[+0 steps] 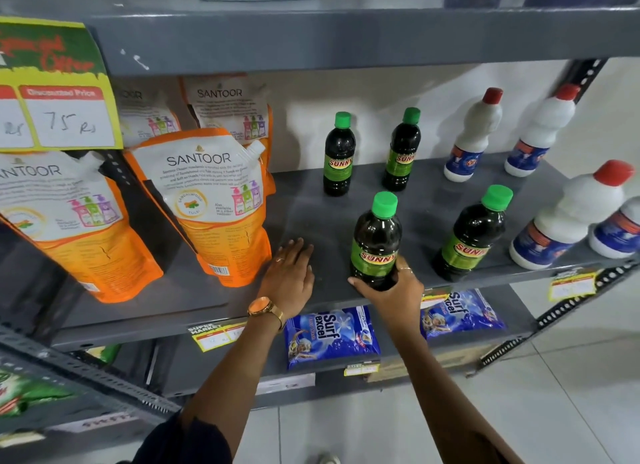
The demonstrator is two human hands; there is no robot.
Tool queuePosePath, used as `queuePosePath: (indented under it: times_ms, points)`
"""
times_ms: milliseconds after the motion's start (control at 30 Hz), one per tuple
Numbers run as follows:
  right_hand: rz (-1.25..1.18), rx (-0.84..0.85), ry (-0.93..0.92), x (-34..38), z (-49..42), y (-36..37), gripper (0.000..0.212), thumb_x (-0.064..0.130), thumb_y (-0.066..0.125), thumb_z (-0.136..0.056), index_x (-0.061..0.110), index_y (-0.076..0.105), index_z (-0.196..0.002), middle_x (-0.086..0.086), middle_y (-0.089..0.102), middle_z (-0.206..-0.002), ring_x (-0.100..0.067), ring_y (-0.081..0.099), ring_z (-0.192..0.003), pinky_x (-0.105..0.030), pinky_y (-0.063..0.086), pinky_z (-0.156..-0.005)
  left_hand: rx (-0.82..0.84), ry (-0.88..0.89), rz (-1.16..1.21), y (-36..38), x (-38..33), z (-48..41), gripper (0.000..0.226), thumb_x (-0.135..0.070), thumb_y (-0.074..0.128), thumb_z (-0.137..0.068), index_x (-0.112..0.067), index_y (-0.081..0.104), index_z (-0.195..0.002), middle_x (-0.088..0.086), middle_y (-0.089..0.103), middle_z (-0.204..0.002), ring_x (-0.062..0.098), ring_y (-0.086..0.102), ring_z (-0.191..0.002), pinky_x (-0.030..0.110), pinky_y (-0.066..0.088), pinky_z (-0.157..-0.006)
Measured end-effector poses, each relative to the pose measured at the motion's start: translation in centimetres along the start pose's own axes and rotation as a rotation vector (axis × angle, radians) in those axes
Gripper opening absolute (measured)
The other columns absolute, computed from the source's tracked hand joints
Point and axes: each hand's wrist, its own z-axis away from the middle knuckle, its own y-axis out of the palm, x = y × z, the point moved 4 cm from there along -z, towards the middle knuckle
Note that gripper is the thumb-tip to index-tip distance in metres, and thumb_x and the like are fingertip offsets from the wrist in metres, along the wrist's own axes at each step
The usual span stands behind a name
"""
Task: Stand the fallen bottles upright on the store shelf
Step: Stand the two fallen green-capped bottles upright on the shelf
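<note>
A dark bottle with a green cap and green "Sunny" label (376, 235) stands upright at the front of the grey shelf (311, 207). My right hand (391, 290) is closed around its base. My left hand (289, 273) lies flat and open on the shelf to its left, holding nothing. A second such dark bottle (472, 233) stands to the right, and two more stand at the back (339, 155) (402, 150). White bottles with red caps stand at the right (476, 136) (542, 134) (571, 217).
Orange Santoor refill pouches (211, 200) stand just left of my left hand. A yellow price sign (55, 85) hangs at the upper left. Blue Surf Excel packets (329, 335) lie on the shelf below. Another shelf board (346, 37) runs overhead.
</note>
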Motion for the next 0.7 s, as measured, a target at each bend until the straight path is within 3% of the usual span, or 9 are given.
queuePosePath:
  times_ms: [133,267,400,700]
  points:
    - [0.016,0.03,0.033,-0.7,1.3,-0.2,0.076,0.043,0.086,-0.06,0.014,0.056,-0.123,-0.001,0.069,-0.11,-0.015,0.063,-0.102,-0.037,0.056,-0.087,-0.001,-0.002,0.019,0.1,-0.1,-0.1,0.048,-0.024,0.036,-0.095,-0.013,0.029,-0.141,0.011,0.026,-0.152,0.025,0.014,-0.142,0.042,0.014,-0.117]
    - [0.043,0.109,0.007,-1.1,1.2,-0.6,0.085,0.042,0.086,-0.06,0.016,0.051,-0.132,-0.001,0.067,-0.119,-0.014,0.061,-0.108,-0.031,0.053,-0.09,0.011,-0.011,0.02,0.3,0.2,-0.1,0.05,-0.029,0.032,-0.093,-0.015,0.03,-0.14,0.009,0.026,-0.153,0.025,0.014,-0.142,0.045,0.017,-0.116]
    - [0.09,0.214,-0.002,-1.9,0.8,-1.2,0.08,0.03,0.086,-0.065,0.016,0.049,-0.135,-0.002,0.068,-0.12,-0.014,0.061,-0.109,-0.022,0.045,-0.087,0.008,-0.012,0.021,0.3,0.3,-0.3,0.055,-0.033,0.025,-0.088,-0.014,0.032,-0.139,0.01,0.029,-0.151,0.025,0.018,-0.141,0.044,0.017,-0.116]
    - [0.093,0.267,0.016,-1.2,0.0,-1.0,0.075,0.027,0.086,-0.064,0.013,0.052,-0.129,-0.005,0.069,-0.115,-0.014,0.06,-0.102,-0.017,0.041,-0.08,-0.083,-0.06,0.122,-0.7,-0.8,0.4,0.044,-0.024,0.038,-0.091,-0.011,0.045,-0.132,0.014,0.041,-0.144,0.028,0.03,-0.137,0.036,0.019,-0.112]
